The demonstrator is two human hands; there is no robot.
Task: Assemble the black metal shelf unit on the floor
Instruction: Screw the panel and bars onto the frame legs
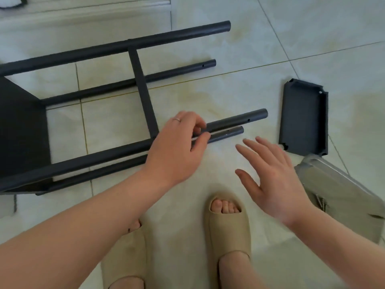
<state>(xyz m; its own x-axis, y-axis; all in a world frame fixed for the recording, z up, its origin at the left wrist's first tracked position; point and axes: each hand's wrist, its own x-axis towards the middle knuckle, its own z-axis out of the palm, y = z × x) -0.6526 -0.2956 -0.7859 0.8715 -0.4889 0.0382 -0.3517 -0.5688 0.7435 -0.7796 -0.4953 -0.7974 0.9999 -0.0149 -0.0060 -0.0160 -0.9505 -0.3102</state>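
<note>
the black shelf frame [143,92] lies on its side on the tiled floor [229,84], reaching from 9 o'clock to the centre, its four posts pointing toward 2 o'clock; the left hand [177,149] covers part of the two nearest posts [227,133], fingers above and thumb below, pinching them; the right hand [273,178] hovers at 4 o'clock, fingers spread, holding nothing; a loose black shelf tray [302,119] lies at 3 o'clock, a clear plastic bag [337,197] just beside it at 4 o'clock; beige slippers [229,228] stand at 6 o'clock; a pale step [83,19] crosses at 11 o'clock.
</note>
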